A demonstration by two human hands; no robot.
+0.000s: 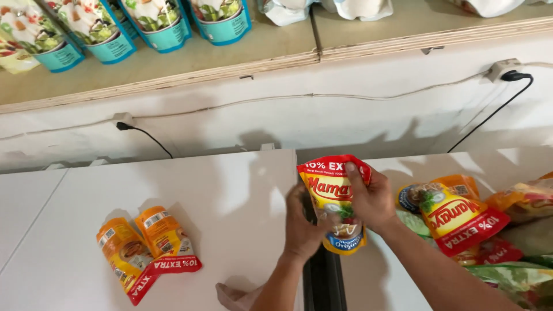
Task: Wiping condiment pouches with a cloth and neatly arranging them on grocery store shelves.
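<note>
Left hand (302, 222): fingers curled around the left edge and back of a yellow-and-red stand-up pouch (334, 201), grasping it; fingertips hidden behind the pack.

Right hand (371, 198): fingers closed over the right edge of the same pouch, thumb laid across its front near the red top band. Grasping, not released.

Pouch in hand: upright, slightly tilted, red band at 12 o'clock, blue-edged base at 6 o'clock. Held above the dark gap (322, 276) between two white worktop (230, 190) sections, near centre frame.

Two more pouches (147, 247) of like kind: lying flat on the left worktop at 8 o'clock from the hands, well apart from them, side by side and touching, red bands toward the lower right.

Pile of pouches (461, 219) at 3 o'clock, just beside the right forearm: one yellow-and-red pack on top, upside down, with orange and green packs around and beneath. Pile cut off by the right and lower frame edges; lower packs hard to make out.

Wooden shelf (173, 63) at 12 o'clock: row of teal-based pouches (167, 26) standing at 11 o'clock, tops cut off. White packages (322, 8) farther right, mostly out of frame.

Wall beneath shelf: black plug (122, 125) at 10 o'clock, a second plug and socket (507, 72) at 2 o'clock, each with trailing cable.

Contents of all pouches: sealed, not visible.
</note>
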